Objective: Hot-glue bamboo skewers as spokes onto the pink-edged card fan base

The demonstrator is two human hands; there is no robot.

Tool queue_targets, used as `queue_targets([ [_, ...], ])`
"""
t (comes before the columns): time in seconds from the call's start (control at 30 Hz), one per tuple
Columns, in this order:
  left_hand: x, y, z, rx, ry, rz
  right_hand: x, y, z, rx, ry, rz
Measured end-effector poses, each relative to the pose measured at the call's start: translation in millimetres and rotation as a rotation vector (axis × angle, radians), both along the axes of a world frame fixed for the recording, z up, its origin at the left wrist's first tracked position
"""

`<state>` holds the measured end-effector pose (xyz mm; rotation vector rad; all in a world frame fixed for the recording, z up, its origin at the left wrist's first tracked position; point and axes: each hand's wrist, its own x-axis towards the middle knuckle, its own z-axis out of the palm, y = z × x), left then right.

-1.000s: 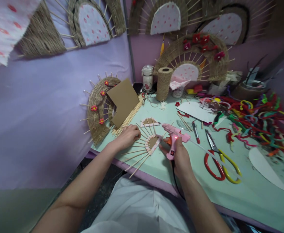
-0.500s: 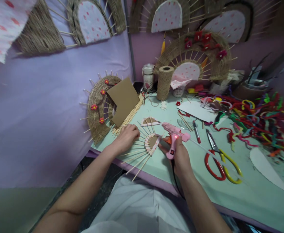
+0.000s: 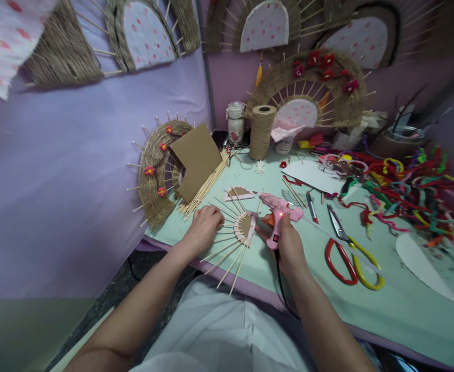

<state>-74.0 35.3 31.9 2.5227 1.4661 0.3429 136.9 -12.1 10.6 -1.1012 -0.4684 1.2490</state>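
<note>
My right hand [image 3: 286,240] is wrapped round the handle of a pink glue gun [image 3: 276,217], whose nozzle points left and whose small light glows red. Left of it lies a cardboard half-circle [image 3: 245,226] with a patterned rim and thin wooden sticks [image 3: 227,251] fanning out leftward and toward me. My left hand [image 3: 207,223] has its fingers curled over the outer ends of some sticks; whether it grips one is hidden. Just behind, a second small half-circle [image 3: 239,193] lies flat, with a few sticks across it.
Scissors [image 3: 343,232], a marker [image 3: 312,206] and white card pieces [image 3: 424,266] lie to the right, with coloured pipe cleaners [image 3: 412,181] behind. A twine spool [image 3: 262,133] stands at the back. Cardboard [image 3: 198,160] and a stick bundle [image 3: 207,188] are at the left.
The half-circle with sticks has turned, its near sticks swinging to the right. My left hand has shifted slightly. My right hand still holds the glue gun.
</note>
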Motion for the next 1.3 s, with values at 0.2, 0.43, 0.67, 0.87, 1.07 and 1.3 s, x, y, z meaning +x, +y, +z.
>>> queue_targets([
  [0.2, 4, -6, 3.0, 0.012, 0.007, 0.035, 1, 1, -3.5, -0.007, -0.004, -0.003],
  [0.43, 7, -12, 9.8, 0.043, 0.044, 0.052, 1, 0, -1.3, 0.023, 0.014, -0.001],
  [0.67, 8, -14, 2.7, 0.036, 0.038, 0.053, 3, -2, 0.0, 0.012, 0.002, 0.005],
  [0.87, 6, -9, -4.8, 0.012, 0.008, 0.064, 2, -3, -0.4, 0.009, -0.016, 0.002],
  [1.07, 1, -6, -4.5, -0.007, -0.009, 0.058, 0, -3, 0.6, 0.034, -0.027, 0.030],
  [1.3, -2, -5, -5.9, -0.046, -0.036, 0.055, 0, -4, -0.2, 0.018, -0.028, 0.024],
])
